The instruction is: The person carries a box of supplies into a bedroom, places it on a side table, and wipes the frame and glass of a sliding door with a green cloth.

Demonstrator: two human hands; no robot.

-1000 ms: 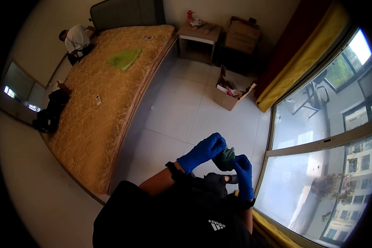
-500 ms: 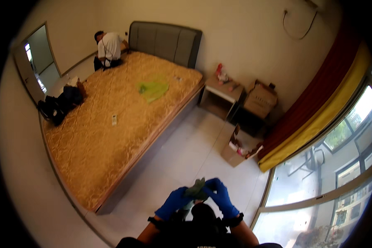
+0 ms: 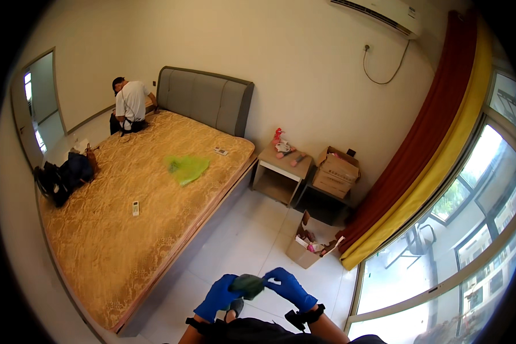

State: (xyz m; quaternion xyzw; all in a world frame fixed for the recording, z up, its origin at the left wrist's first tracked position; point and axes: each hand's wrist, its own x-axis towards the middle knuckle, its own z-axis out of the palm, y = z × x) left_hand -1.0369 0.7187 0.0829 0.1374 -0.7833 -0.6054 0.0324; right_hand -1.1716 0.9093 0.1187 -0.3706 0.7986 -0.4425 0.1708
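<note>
In a blue glove, my left hand [image 3: 218, 293] is closed around one side of a dark green cloth [image 3: 248, 286], low in front of me. My right hand [image 3: 290, 290], gloved in blue too, pinches the cloth's right edge between thumb and fingers. The cloth looks bunched and hangs between both hands above the tiled floor. Black bands circle both my wrists. Part of a shoe [image 3: 234, 310] shows below the cloth.
A bed with a gold mattress [image 3: 109, 241] fills the left, with a yellow-green bag [image 3: 189, 168] and remotes on it. Another person [image 3: 133, 103] sits at its far side. A nightstand [image 3: 278, 172], an open carton [image 3: 304, 252] and curtains [image 3: 410, 143] stand to the right.
My view has tilted upward, bringing the air conditioner into sight. My hands have drawn slightly apart, and the cloth sits lower between them, still gripped by both.
</note>
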